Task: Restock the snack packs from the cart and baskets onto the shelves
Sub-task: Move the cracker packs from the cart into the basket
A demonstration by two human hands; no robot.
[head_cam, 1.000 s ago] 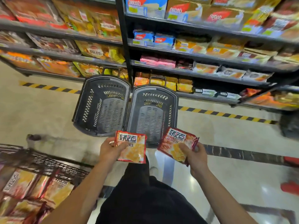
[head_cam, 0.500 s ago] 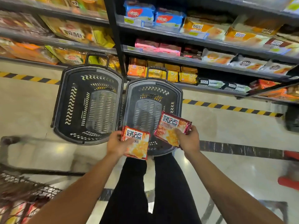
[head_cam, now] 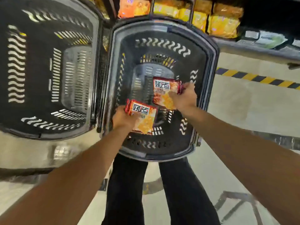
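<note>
Two hands [head_cam: 125, 118] [head_cam: 184, 98] hold seemingly two snack packs [head_cam: 143, 117] [head_cam: 164, 92] over two baskets [head_cam: 209, 51] [head_cam: 14, 130].

Left basket [head_cam: 48, 70] cut off by the left and top edges — far rim out of sight. Shelf packs [head_cam: 215, 18] above the right basket [head_cam: 162, 38] cropped at the top, print too blurred to read. Left hand [head_cam: 123, 118] hiding a corner of the near snack pack [head_cam: 143, 117]; right hand [head_cam: 183, 98] covering the far snack pack [head_cam: 164, 91] along its right side — small print on both illegible. Forearms and legs cropped at the bottom edge.
</note>
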